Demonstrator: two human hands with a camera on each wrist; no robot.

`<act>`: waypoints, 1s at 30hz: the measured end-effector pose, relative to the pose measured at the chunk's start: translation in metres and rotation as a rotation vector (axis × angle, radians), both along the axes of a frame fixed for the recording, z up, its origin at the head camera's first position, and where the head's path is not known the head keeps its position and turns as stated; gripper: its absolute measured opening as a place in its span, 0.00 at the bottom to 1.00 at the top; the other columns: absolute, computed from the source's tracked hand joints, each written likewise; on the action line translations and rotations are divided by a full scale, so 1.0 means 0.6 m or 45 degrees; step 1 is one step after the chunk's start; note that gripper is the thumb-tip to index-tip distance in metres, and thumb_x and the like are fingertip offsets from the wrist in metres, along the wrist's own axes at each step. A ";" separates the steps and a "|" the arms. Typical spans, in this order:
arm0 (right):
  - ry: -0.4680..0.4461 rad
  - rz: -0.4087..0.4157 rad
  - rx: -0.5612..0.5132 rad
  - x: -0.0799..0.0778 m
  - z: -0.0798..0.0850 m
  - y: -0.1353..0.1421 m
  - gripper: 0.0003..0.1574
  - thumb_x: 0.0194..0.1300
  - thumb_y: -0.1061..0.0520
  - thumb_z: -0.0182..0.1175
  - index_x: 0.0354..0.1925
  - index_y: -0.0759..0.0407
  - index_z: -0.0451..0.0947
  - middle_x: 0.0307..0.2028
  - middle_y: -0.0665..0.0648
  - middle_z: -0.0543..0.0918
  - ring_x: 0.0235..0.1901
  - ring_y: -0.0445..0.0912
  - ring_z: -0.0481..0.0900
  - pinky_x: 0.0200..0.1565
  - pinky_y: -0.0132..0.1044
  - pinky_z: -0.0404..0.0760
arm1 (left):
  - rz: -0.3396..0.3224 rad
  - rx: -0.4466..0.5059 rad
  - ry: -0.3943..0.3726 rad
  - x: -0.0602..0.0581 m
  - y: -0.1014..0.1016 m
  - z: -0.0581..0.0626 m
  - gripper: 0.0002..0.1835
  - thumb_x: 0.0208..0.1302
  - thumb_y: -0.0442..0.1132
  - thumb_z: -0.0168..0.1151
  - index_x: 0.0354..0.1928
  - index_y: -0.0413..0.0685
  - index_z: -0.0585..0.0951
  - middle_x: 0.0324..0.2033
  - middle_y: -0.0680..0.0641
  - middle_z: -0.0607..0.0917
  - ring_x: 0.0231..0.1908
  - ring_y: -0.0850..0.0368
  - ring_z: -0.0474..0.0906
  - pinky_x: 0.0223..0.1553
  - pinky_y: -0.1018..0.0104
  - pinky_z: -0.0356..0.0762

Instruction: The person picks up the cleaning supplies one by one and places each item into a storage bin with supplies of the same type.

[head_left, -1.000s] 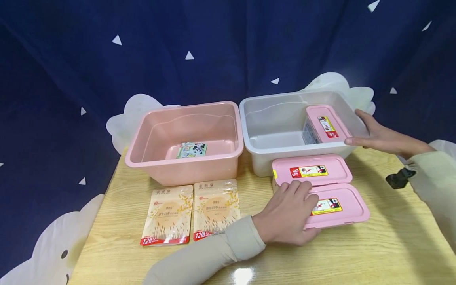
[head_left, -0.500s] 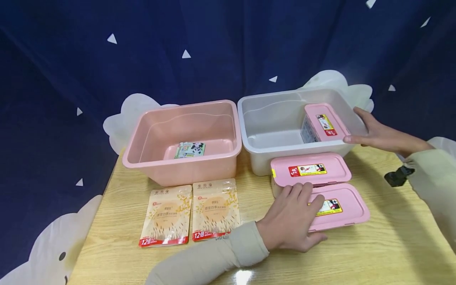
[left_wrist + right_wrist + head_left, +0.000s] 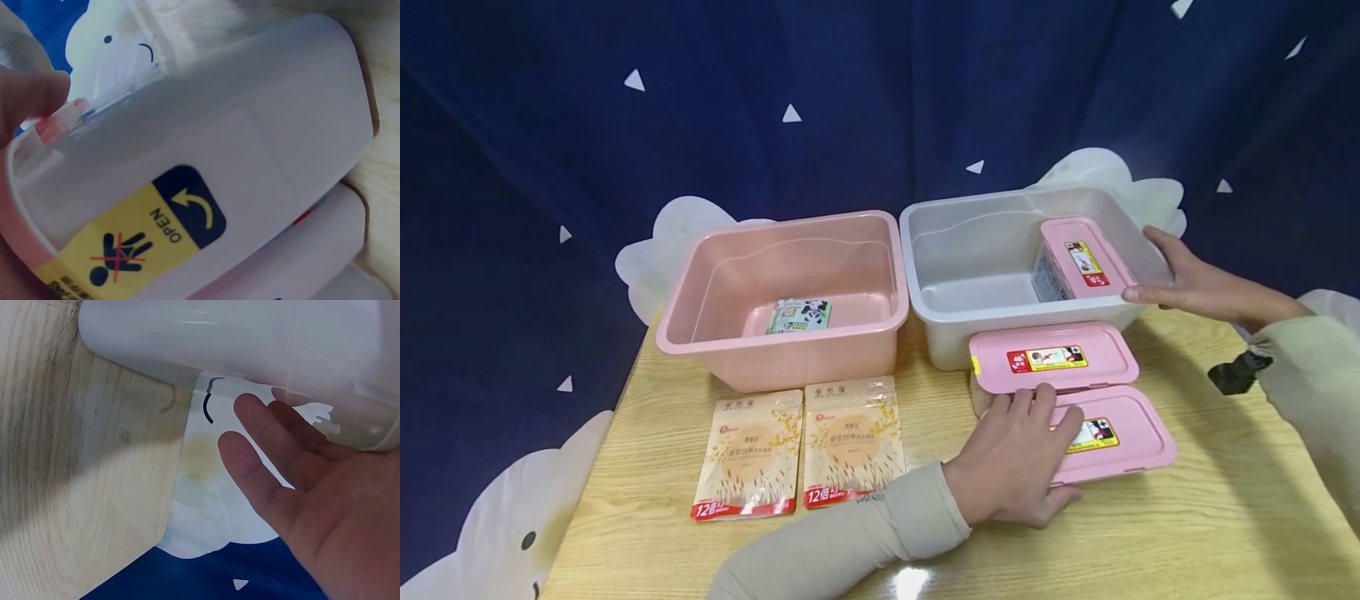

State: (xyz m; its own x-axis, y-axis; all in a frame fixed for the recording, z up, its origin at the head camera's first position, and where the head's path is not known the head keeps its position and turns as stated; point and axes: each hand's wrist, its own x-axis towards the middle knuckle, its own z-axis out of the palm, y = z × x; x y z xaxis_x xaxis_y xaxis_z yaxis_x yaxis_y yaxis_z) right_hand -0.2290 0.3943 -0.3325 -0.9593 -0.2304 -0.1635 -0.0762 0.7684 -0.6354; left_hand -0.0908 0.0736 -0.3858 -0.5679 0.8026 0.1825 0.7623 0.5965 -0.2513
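My left hand [image 3: 1018, 454] grips the left end of the nearer pink-lidded plastic box [image 3: 1131, 442] on the table. The left wrist view shows that box's pale translucent side [image 3: 262, 119], a yellow and dark "OPEN" label [image 3: 134, 237] and a fingertip at its rim. A second pink-lidded box [image 3: 1105, 350] lies just behind it, against the grey bin [image 3: 985, 315]. My right hand [image 3: 1195, 283] rests on the bin's right end, thumb on the rim. In the right wrist view, its loosely straight fingers [image 3: 250, 469] stick out below the rim. Another pink-lidded box [image 3: 1075, 237] stands inside the bin's right end.
A pink bin [image 3: 805, 354] stands left of the grey one, holding a small green panda-printed packet [image 3: 800, 316]. Two beige pouches [image 3: 748, 454] lie side by side before it. The wooden table [image 3: 1225, 517] backs onto a dark blue curtain [image 3: 850, 50].
My left hand has shifted slightly toward the front and its thumb has moved over the near box's edge. Both boxes and the right hand stay practically where they were; the view has shifted slightly.
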 end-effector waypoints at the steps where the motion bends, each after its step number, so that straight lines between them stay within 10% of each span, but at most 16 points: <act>1: 0.008 -0.002 -0.002 0.000 0.000 0.000 0.66 0.66 0.46 0.61 0.78 0.46 0.21 0.76 0.74 0.39 0.68 0.71 0.51 0.58 0.74 0.59 | 0.004 0.000 -0.003 0.001 0.000 0.000 0.40 0.54 0.78 0.48 0.59 0.60 0.67 0.46 0.52 0.72 0.40 0.57 0.71 0.35 0.67 0.67; 30: -0.043 -0.027 0.028 0.007 -0.001 -0.001 0.66 0.68 0.44 0.58 0.77 0.46 0.16 0.76 0.75 0.35 0.67 0.73 0.52 0.52 0.69 0.71 | -0.048 0.201 -0.102 -0.016 -0.001 -0.007 0.40 0.41 0.77 0.63 0.54 0.66 0.72 0.32 0.57 0.72 0.27 0.62 0.63 0.21 0.71 0.50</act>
State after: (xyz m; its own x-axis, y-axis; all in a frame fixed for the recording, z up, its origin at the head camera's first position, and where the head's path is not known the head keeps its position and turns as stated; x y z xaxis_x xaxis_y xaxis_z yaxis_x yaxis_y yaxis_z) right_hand -0.2247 0.3935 -0.3328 -0.9579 -0.2058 -0.2004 -0.0385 0.7833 -0.6204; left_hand -0.1002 0.0731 -0.3899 -0.5558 0.7884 0.2636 0.7986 0.5945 -0.0943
